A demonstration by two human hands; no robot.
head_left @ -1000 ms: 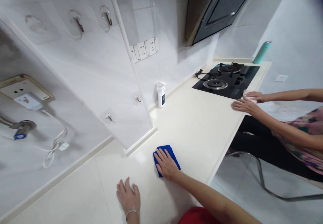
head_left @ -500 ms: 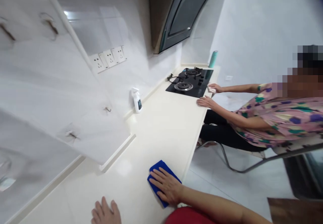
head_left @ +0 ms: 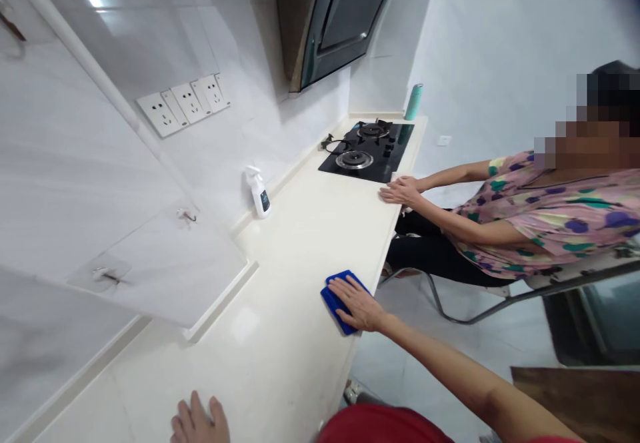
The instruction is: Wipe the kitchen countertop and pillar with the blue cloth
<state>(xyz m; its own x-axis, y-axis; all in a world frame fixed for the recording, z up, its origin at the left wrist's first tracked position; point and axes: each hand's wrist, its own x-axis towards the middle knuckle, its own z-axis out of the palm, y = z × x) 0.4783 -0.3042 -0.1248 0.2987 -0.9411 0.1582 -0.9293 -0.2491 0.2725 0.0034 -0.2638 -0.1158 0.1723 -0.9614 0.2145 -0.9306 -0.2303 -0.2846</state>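
Blue cloth (head_left: 336, 311) flat on the desk (head_left: 280, 356), hard by the desk's right edge, in the near half; folded or single layer, impossible to tell from here. Right hand (head_left: 356, 304) square on top, palm down, fingers (head_left: 345, 290) spread and open, no grip at all, only pressure, with the cloth's blue edges showing around them. Soft, light and limp by the look of it: probably best controlled under a flat palm, or lifted by a pinch at an exposed corner. Left hand (head_left: 199, 420) bare on the desk at the near edge of the view, cut off by the frame, fingers open and splayed, holding nothing, well apart from the cloth.

Farther out, against the left wall, a white spray bottle (head_left: 259, 193), upright, out of reach of both hands. Beyond it, a black two-burner gas hob (head_left: 345, 171) set into the desk, a teal flask (head_left: 413, 102) upright behind it, a curved range hood (head_left: 340, 23) overhead. A row of wall sockets (head_left: 183, 105) on the pale tile at left. Off to the right, a seated person (head_left: 545, 226) in a floral top, that person's hands (head_left: 400, 192) together on the desk's edge just beside the hob.
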